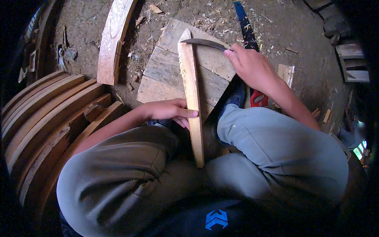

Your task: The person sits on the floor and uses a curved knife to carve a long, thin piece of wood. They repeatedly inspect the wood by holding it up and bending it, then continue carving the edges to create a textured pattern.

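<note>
Bent knees (272,138): seen below the plank platform (152,65).
Wooden strip (189,75): stretched over the platform and below it.
Left hand (171,110): strip pinched at the platform's lower edge.
Right hand (252,65): curved blade (207,42) gripped right of the platform, crossing the strip's upper end.

head view | left fisheye, head-worn | facing down | close above hands (252,69), lap (252,170), ground (85,43)

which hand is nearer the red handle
Right. The right hand is just above the red handle in the picture, holding the sickle; the left hand is farther off, to its left, gripping the wood strip.
</note>
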Action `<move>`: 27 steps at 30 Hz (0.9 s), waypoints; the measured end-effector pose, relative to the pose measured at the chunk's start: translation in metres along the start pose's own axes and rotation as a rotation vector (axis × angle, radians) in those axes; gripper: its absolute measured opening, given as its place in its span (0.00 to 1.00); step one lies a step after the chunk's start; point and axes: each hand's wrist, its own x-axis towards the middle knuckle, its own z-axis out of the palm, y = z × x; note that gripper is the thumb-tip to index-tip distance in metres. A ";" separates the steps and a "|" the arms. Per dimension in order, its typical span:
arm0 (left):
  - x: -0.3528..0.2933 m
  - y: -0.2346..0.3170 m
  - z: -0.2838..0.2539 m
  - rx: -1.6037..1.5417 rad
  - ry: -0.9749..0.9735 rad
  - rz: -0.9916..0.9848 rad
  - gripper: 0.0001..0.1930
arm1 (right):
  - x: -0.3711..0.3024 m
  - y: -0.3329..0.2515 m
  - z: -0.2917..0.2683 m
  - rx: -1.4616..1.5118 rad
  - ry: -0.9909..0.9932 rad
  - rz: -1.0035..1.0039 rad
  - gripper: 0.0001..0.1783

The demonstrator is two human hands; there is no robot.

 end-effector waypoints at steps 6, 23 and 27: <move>-0.003 0.004 0.003 -0.022 0.013 -0.012 0.25 | -0.003 -0.018 0.002 -0.229 -0.032 0.018 0.19; -0.006 0.010 0.001 0.041 -0.076 -0.012 0.27 | -0.009 -0.023 0.032 -0.487 0.239 -0.076 0.16; -0.004 0.007 -0.001 0.044 -0.081 -0.009 0.27 | -0.009 -0.024 0.037 -0.584 0.291 -0.075 0.16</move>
